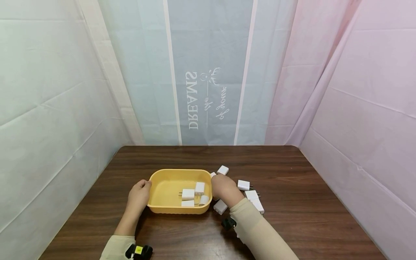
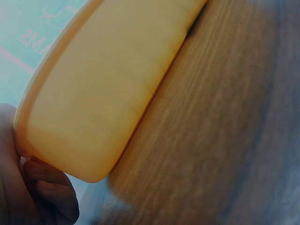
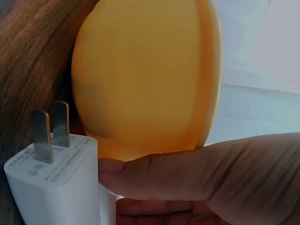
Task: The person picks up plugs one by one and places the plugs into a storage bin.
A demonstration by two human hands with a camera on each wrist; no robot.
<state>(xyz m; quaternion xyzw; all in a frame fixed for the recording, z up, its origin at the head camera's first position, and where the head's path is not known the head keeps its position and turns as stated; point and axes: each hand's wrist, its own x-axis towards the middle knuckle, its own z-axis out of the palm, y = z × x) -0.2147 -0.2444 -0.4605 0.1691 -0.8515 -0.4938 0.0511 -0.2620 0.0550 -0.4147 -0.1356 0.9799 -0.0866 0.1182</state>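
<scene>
A yellow plastic tray (image 1: 180, 209) stands on the table with several white plug-in chargers (image 1: 188, 194) inside, towards its right end. My left hand (image 1: 139, 195) grips the tray's left end, thumb at the rim and fingers curled below it in the left wrist view. Just outside the tray's right end, my right hand (image 1: 225, 187) reaches down among loose chargers. In the right wrist view, its thumb and fingers pinch a white charger (image 3: 108, 206), mostly hidden behind a nearer charger (image 3: 51, 178) with two metal prongs pointing up.
Loose white chargers lie around my right hand: one behind it (image 1: 222, 170), one in front (image 1: 220, 207), and others to its right (image 1: 243, 185). The dark wooden table (image 1: 276, 162) is bordered by hanging cloth (image 1: 208, 47) at the back and on both sides.
</scene>
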